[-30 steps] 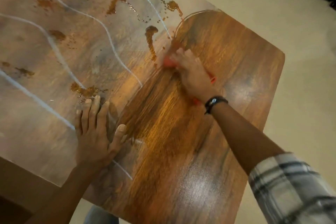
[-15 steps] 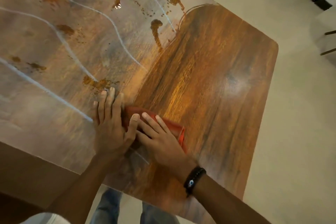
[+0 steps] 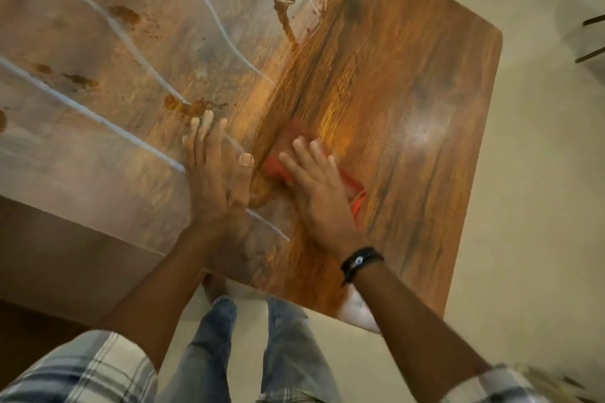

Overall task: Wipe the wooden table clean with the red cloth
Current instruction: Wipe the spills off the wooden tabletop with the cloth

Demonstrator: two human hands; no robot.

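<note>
Pale floor (image 3: 540, 173) surrounds the wooden bench (image 3: 425, 75), and nearest the camera a person's jeans (image 3: 209, 347) and plaid sleeves (image 3: 82, 370) show below its near edge. Both forearms reach up onto the top. The left grip (image 3: 212, 173) lies palm down with fingers straight on the hazy part near the front edge, holding nothing. Just beside it, the right grip (image 3: 320, 186), with a dark wristband (image 3: 360, 260) at the wrist, presses with extended fingers on the red cloth (image 3: 276, 167). The cloth lies bunched under the palm on the bench, its edges showing at the fingertips and beside the heel of the hand, softened by blur. From the cloth rightward a broad band of wood looks dark and glossy, so I judge that side done. Left of that boundary and farther off, a grey film, curving white lines (image 3: 108, 23) and brown splashes (image 3: 193, 106) cover the top, with more brown spatter (image 3: 284, 10) toward the far edge. Roughly a third appears wiped; the larger left portion is left to do.
</note>
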